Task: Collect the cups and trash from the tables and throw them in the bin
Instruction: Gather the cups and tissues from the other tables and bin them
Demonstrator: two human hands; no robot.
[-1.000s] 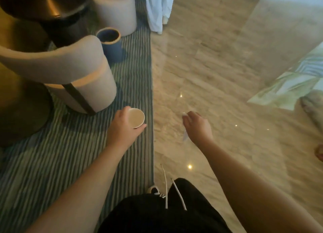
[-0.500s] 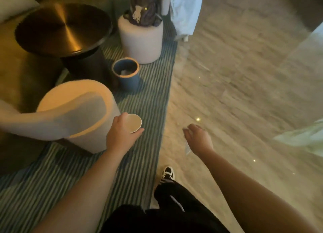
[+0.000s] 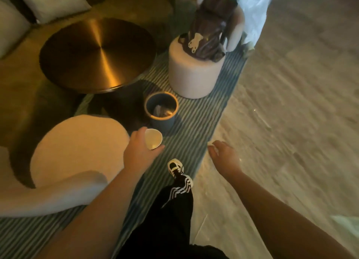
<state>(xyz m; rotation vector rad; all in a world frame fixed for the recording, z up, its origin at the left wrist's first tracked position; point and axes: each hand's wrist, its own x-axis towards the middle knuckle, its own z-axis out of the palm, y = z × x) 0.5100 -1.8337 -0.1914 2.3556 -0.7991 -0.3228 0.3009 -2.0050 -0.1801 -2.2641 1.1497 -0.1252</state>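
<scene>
Above the striped rug, left hand grips a round paper cup near the cylindrical bin; right hand fingers curled, contents unclear

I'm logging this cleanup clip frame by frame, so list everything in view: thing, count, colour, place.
paper cup: 1, white, held in the left hand, just short of the bin
bin: 1, blue with tan rim, on the rug, trash already inside
round table: 1, brushed gold top, upper left
armchair: 1, cream, left
pouf: 1, cream, beyond the bin
bag: 1, brown, on the pouf
cushions: 2, pale, top left
rug: 1, striped blue-green
floor: pale stone, right
shoe: 1, black and white
left hand: 1, gripping the cup
right hand: 1, curled; contents unclear
</scene>
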